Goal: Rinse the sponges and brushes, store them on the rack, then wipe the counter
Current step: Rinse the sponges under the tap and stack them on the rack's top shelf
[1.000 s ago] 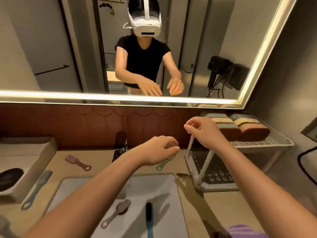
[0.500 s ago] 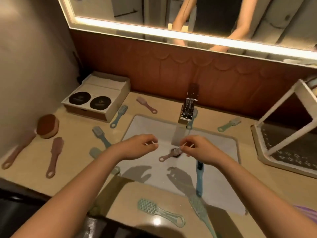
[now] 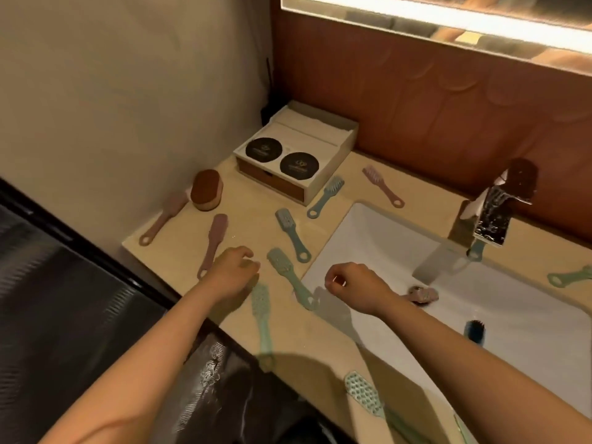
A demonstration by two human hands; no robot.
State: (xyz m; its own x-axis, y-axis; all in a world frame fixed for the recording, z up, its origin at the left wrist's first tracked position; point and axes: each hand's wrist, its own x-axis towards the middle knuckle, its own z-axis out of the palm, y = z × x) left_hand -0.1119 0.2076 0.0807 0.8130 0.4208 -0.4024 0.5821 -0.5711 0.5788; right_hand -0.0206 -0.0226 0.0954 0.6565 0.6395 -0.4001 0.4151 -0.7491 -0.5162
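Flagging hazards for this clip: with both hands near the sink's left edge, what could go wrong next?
The left hand hovers among brushes; a sweep could knock the green brush off the counter's front edge. The tap is running, and the right hand over the sink could splash water onto the counter.

Pink brushes [image 3: 163,217] and teal brushes [image 3: 292,235] lie flat, scattered across the beige worktop [image 3: 243,238]. An oval brown sponge [image 3: 206,189] stands on edge at its left end. A pink brush [image 3: 422,294] and a dark-bristled brush [image 3: 474,329] lie in the white sink [image 3: 368,232].
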